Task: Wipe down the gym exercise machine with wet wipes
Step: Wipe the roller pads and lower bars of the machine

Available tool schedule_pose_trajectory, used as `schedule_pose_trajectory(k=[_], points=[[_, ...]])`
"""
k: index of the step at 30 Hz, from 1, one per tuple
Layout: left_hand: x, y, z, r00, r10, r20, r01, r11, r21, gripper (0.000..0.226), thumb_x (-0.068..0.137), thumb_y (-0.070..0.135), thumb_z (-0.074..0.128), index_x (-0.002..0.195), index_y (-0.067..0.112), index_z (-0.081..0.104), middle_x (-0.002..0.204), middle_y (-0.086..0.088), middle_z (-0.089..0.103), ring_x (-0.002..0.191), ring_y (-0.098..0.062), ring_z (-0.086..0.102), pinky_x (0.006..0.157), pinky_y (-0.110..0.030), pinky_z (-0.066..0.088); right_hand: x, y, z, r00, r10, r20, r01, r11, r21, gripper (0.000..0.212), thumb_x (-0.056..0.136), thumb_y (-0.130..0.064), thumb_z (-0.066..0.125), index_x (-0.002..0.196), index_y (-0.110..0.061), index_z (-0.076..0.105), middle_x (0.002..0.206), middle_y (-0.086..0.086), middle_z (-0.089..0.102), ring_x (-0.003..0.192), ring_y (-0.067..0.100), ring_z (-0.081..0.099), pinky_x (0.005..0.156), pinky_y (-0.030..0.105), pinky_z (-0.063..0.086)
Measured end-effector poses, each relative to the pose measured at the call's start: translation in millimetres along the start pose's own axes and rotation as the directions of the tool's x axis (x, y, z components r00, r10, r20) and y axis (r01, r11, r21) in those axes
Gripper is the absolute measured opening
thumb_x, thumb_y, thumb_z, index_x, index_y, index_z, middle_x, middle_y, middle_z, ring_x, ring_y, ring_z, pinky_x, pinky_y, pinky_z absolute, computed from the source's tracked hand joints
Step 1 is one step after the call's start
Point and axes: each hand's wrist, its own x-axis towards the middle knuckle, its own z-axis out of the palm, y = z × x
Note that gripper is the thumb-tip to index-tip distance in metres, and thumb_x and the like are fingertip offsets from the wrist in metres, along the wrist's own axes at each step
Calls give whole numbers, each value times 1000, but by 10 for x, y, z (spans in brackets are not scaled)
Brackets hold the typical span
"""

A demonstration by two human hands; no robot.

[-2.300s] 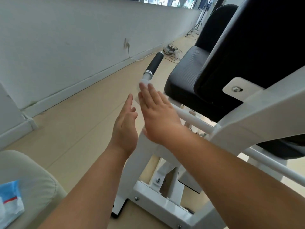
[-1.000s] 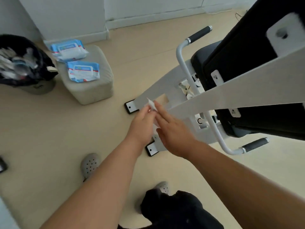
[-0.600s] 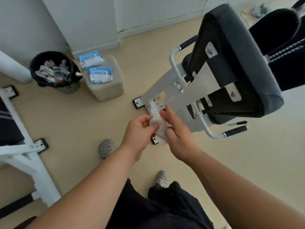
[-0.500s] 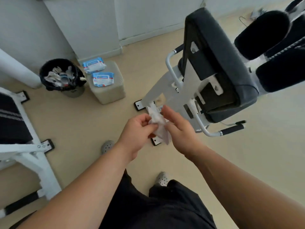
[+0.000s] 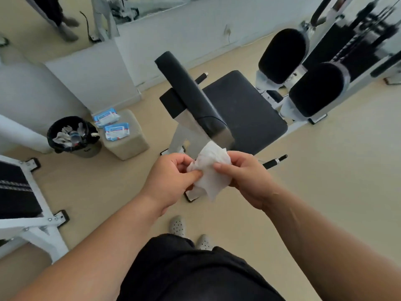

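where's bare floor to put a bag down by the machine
Bare floor lies right of the seat, and between the bin and the white frame at left. The stool top is crowded with two packs.

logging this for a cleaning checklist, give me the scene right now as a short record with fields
left hand: pinches the wet wipe at its left edge
right hand: grips the wet wipe's right side
wet wipe: white, crumpled, held between both hands
exercise machine: black seat and backrest on a white frame, beyond the hands
wipe packs: two, blue and white, lying on a beige stool
bin: black liner, crumpled white scraps inside, left of the stool
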Motion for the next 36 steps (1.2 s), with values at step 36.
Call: schedule_pose_trajectory(k=[36], points=[[2933,446,2340,918,-133,-373,277,888,366,33,96,32,64,129,26,58,128,4,54,100,-13,56,80,-27,47,2494,-533,-3457,969,206,-139,-233,949,-214,24,104,-30,59,127,-22,61,116,3,69,105,22,68,84,38,60]])
